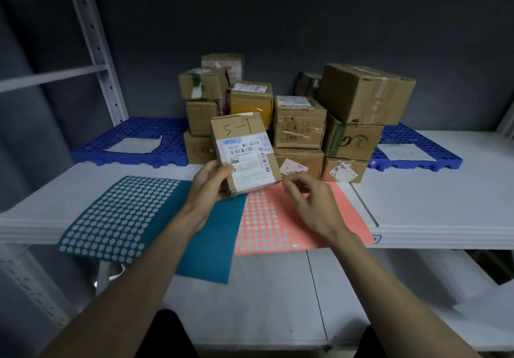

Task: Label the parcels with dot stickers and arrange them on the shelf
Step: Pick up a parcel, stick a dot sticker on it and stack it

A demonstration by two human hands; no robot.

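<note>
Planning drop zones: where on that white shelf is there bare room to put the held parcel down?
Bare white shelf shows right of the salmon dot-sticker sheet, in front of the right blue perforated mat. A smaller strip lies between the teal dot-sticker sheet and left blue mat. The stacked cardboard boxes crowd the centre.

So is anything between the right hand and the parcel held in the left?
Nothing visible. The right hand hovers just right of the parcel, which the left hand holds up; only open air above the pink sticker sheet separates them.
</note>
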